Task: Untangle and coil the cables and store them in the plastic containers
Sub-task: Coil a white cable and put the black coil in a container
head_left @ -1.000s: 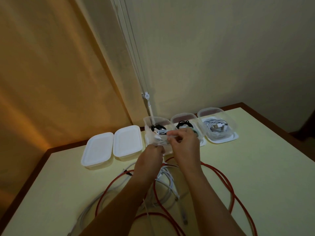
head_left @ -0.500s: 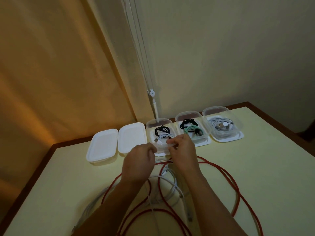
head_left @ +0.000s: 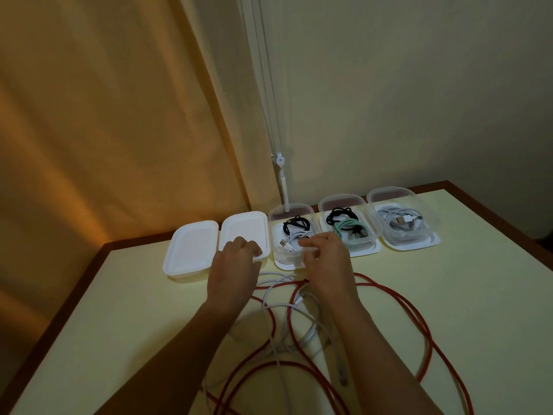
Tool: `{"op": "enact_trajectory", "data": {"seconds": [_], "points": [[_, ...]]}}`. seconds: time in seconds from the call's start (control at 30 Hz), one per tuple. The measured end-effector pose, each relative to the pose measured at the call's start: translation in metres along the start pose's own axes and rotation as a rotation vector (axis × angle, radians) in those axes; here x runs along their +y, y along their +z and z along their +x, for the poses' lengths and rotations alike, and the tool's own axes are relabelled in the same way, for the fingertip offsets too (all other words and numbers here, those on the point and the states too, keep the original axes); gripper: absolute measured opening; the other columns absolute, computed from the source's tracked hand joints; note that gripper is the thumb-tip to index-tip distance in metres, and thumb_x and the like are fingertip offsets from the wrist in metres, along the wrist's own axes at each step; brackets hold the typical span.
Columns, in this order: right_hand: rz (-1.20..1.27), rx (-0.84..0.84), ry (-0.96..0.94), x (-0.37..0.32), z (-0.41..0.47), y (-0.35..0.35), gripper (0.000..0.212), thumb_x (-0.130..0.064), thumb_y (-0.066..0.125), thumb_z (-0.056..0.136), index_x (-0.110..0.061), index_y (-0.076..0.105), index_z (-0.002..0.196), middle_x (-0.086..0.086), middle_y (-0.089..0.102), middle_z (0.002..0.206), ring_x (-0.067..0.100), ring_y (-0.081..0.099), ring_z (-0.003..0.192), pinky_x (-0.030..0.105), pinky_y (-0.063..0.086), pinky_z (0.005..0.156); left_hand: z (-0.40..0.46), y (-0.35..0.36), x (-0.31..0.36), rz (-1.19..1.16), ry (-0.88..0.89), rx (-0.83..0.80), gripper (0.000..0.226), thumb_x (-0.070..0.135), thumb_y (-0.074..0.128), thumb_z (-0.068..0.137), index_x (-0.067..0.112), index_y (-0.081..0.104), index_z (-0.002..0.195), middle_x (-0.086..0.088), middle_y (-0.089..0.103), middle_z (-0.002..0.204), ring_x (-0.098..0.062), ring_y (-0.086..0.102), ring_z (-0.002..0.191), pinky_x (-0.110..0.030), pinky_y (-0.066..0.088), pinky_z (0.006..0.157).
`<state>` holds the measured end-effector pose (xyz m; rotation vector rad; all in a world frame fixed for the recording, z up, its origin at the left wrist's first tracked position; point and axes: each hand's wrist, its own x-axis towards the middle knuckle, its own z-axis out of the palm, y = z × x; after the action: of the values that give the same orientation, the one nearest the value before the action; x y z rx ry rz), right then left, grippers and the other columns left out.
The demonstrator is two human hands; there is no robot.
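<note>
Three clear open containers stand in a row at the table's far edge. The left one holds a black and a white coiled cable; my right hand pinches its front rim. My left hand rests its bent fingers on the lid of a closed white container just left of it. The middle container holds black and mint-green cables, the right one white cables. A long red cable and loose white cables lie tangled on the table under my forearms.
A second closed white container sits furthest left. The cream table has a dark wooden edge; a curtain and a wall stand close behind. A blind cord hangs over the containers. A grey plug lies near my right forearm.
The left clear container, held up in both hands a second ago, now stands on the table. My left hand has let go and moved left onto the closed white container.
</note>
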<state>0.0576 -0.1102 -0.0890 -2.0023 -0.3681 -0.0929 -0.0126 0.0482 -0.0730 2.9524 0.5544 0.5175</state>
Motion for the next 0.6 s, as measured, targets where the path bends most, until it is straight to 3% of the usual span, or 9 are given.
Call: {"op": "enact_trajectory", "data": {"seconds": [0.1, 0.2, 0.27, 0.3, 0.37, 0.43, 0.53, 0.6], "points": [[-0.031, 0.061, 0.040, -0.008, -0.002, -0.005, 0.020, -0.017, 0.060, 0.097, -0.021, 0.073, 0.110, -0.006, 0.054, 0.120, 0.008, 0.059, 0.093, 0.028, 0.054, 0.082, 0.000, 0.000, 0.000, -0.011, -0.009, 0.007, 0.025, 0.041, 0.061, 0.094, 0.026, 0.065, 0.114, 0.003, 0.061, 0.121, -0.014, 0.055, 0.105, -0.029, 0.044, 0.094], [-0.037, 0.116, 0.036, -0.016, -0.002, -0.007, 0.017, -0.019, 0.060, 0.097, -0.022, 0.073, 0.107, -0.007, 0.050, 0.116, 0.004, 0.055, 0.081, 0.018, 0.045, 0.067, -0.004, 0.000, 0.001, 0.018, -0.017, -0.009, 0.029, 0.047, 0.059, 0.093, 0.026, 0.064, 0.112, 0.004, 0.058, 0.124, -0.013, 0.051, 0.109, -0.028, 0.043, 0.096], [0.026, 0.090, 0.030, -0.023, -0.005, -0.004, 0.015, -0.018, 0.060, 0.097, -0.022, 0.074, 0.101, -0.007, 0.057, 0.105, -0.002, 0.054, 0.076, 0.012, 0.041, 0.064, -0.007, -0.001, 0.003, 0.009, -0.033, -0.013, 0.031, 0.049, 0.059, 0.092, 0.025, 0.064, 0.111, 0.005, 0.057, 0.124, -0.012, 0.050, 0.109, -0.026, 0.044, 0.096], [0.068, 0.047, 0.037, -0.026, -0.006, -0.002, 0.016, -0.017, 0.059, 0.097, -0.021, 0.075, 0.099, -0.009, 0.063, 0.097, -0.002, 0.057, 0.076, 0.014, 0.046, 0.066, -0.008, -0.001, 0.004, -0.005, -0.041, -0.021, 0.030, 0.048, 0.059, 0.093, 0.024, 0.063, 0.111, 0.005, 0.058, 0.123, -0.012, 0.050, 0.106, -0.025, 0.046, 0.093], [0.127, -0.061, 0.080, -0.030, -0.011, 0.007, 0.019, -0.018, 0.057, 0.098, -0.017, 0.076, 0.100, -0.007, 0.071, 0.089, 0.005, 0.065, 0.078, 0.030, 0.058, 0.075, -0.008, -0.002, 0.003, -0.002, -0.030, -0.043, 0.028, 0.047, 0.056, 0.095, 0.023, 0.060, 0.111, 0.005, 0.060, 0.118, -0.010, 0.051, 0.098, -0.022, 0.047, 0.085], [0.124, -0.143, 0.111, -0.031, -0.015, 0.016, 0.025, -0.017, 0.053, 0.100, -0.014, 0.076, 0.108, 0.002, 0.075, 0.101, 0.015, 0.070, 0.089, 0.038, 0.058, 0.087, -0.007, -0.005, 0.004, 0.033, -0.010, -0.052, 0.028, 0.045, 0.052, 0.097, 0.023, 0.058, 0.113, 0.004, 0.062, 0.115, -0.011, 0.054, 0.093, -0.023, 0.049, 0.081], [0.060, -0.260, 0.104, -0.034, -0.021, 0.025, 0.033, -0.015, 0.045, 0.103, -0.009, 0.067, 0.128, 0.008, 0.069, 0.125, 0.019, 0.064, 0.111, 0.027, 0.049, 0.096, -0.004, -0.012, 0.007, 0.074, 0.004, -0.035, 0.029, 0.040, 0.046, 0.101, 0.020, 0.057, 0.119, 0.002, 0.063, 0.117, -0.014, 0.061, 0.094, -0.025, 0.051, 0.079], [0.086, -0.312, 0.149, -0.036, -0.022, 0.031, 0.038, -0.019, 0.043, 0.105, -0.010, 0.060, 0.137, 0.007, 0.063, 0.137, 0.021, 0.058, 0.123, 0.031, 0.044, 0.105, -0.005, -0.016, 0.009, 0.075, -0.007, -0.035, 0.029, 0.037, 0.045, 0.102, 0.019, 0.055, 0.123, 0.001, 0.063, 0.119, -0.016, 0.063, 0.095, -0.026, 0.053, 0.080]]}}
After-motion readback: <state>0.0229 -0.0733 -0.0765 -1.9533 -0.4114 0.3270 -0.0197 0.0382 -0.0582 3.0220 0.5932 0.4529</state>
